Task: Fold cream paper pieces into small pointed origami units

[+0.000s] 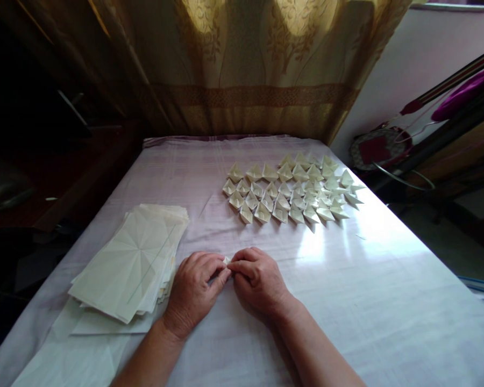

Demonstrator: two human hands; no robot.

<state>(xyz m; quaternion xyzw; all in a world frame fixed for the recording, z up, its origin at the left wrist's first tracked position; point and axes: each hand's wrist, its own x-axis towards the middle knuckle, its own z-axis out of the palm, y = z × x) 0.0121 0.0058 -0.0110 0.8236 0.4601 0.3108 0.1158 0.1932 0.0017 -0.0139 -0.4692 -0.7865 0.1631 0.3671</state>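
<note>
My left hand (pixel 194 290) and my right hand (pixel 258 280) meet near the front middle of the table, fingertips pinched together on a small folded piece of white paper (pixel 226 260). Only a tip of that paper shows between the fingers. Both hands rest on the pale cloth (pixel 347 301) that covers the table. To the left of my left hand lies a stack of creased white paper sheets (pixel 131 260). Farther back, several small folded paper boats (pixel 292 192) sit in rows on the cloth.
A brown patterned curtain (pixel 246 70) hangs behind the table. Dark furniture (pixel 44 161) stands at the left. At the right are a white wall, a round red object (pixel 377 149) and purple fabric (pixel 463 91). A loose sheet (pixel 72 360) lies under the stack at the front left.
</note>
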